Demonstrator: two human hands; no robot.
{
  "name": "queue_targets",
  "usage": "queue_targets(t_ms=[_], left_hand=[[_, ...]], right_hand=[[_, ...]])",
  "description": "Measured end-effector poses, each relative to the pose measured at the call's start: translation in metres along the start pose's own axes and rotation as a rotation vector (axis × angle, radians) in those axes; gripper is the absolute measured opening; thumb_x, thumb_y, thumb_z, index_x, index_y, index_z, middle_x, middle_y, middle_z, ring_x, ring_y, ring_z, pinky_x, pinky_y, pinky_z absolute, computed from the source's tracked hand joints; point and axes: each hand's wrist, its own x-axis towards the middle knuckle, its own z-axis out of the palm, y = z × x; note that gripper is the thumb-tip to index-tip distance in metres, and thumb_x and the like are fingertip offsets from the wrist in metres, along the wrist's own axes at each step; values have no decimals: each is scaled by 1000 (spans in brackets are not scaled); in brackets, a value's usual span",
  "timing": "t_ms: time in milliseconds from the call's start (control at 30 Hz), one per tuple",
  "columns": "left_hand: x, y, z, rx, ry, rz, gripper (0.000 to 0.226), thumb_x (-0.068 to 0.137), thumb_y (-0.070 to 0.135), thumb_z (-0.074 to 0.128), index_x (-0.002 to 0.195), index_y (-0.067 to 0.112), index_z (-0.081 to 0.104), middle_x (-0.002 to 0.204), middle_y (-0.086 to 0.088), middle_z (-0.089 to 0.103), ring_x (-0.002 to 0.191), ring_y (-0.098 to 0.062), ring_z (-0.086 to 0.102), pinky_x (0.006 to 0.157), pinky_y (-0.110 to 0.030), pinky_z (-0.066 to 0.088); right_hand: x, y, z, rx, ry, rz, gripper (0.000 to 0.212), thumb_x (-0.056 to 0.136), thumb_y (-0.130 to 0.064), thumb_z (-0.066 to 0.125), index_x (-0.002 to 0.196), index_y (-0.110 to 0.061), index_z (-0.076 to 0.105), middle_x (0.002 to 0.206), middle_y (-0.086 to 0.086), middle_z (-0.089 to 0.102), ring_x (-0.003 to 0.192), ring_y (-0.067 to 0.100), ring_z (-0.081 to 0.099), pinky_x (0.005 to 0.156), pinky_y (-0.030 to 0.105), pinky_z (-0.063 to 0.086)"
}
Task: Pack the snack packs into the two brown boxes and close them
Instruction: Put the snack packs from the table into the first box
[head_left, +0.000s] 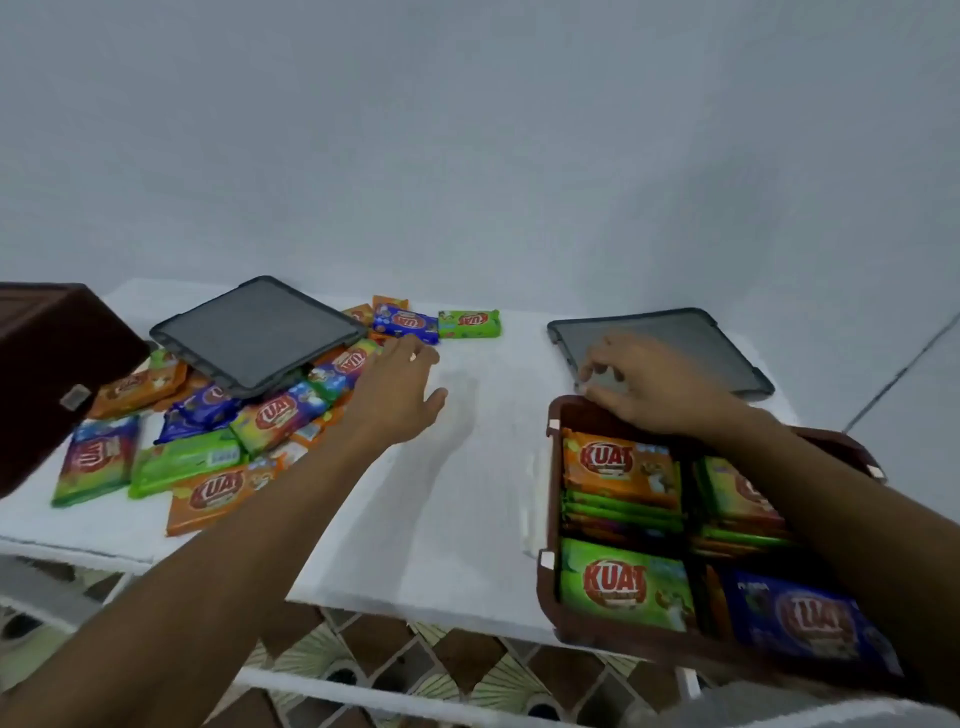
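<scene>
A brown box (551, 499) at the table's front right is filled with snack packs (626, 582) in orange, green and blue. My right hand (652, 387) reaches over its far edge, and its curled fingers pinch the near left corner of a dark grey lid (701, 343) lying flat behind the box. A loose pile of snack packs (270, 415) lies on the left, with a second grey lid (254, 332) resting tilted on top of it. My left hand (400, 387) is stretched out with relaxed fingers at the pile's right edge. The other brown box (47, 364) stands at the far left, partly cut off.
A green pack (470, 323) and a blue pack (405, 322) lie apart near the back of the white table (467, 493). A pale wall rises right behind the table. Patterned floor tiles show below the table's front edge.
</scene>
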Motion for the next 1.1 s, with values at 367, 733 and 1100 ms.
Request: queue_targets(t_ms=[367,733,1100], left_hand=[[30,-128,23,127,-150,-58,46,89,42,55,130,24,45,131,-7,45,114,-28,45,95,-39,43],[53,-147,19,-11,-161,109,52,89,57,49,130,25,48,125,-2,48,110,-23,49,88,-38,45],[154,-123,43,131,-329,178,74,86,21,60,150,22,23,158,-5,22,145,-28,13,116,-50,10]], right_hand=[[203,-27,83,-145,-392,14,43,93,-40,57,133,-27,50,127,-4,53,124,21,45,97,39,44],[243,-19,135,-342,-416,195,69,92,-49,53,149,-18,28,146,9,30,132,28,32,99,47,37],[207,-12,103,-35,-520,293,89,69,-26,85,135,-17,25,107,5,51,89,21,55,67,30,46]])
